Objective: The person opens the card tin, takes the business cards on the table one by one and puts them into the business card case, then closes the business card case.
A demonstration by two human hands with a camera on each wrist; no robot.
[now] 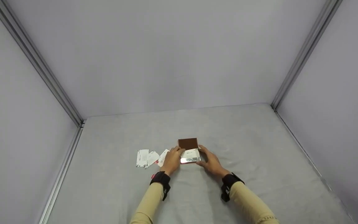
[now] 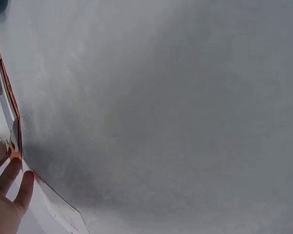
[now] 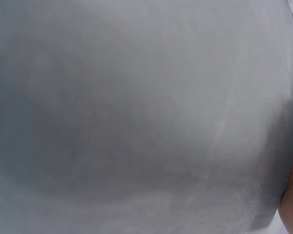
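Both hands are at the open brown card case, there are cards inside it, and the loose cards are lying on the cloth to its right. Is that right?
Not quite. The loose cards lie to the left of the card case, beside the left hand, not to its right; the head view shows this. The rest stands: both hands, the right hand included, are at the open brown case, with cards in it.

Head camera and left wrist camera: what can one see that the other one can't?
Only the head view shows both hands, the left hand and the right hand, at the sides of an open card case with a brown lid, loose cards lying left of it, the black wrist straps and the grey walls. Only the left wrist view shows the case's orange-edged side close up. Both show the left hand, the case, a loose card and the grey tabletop.
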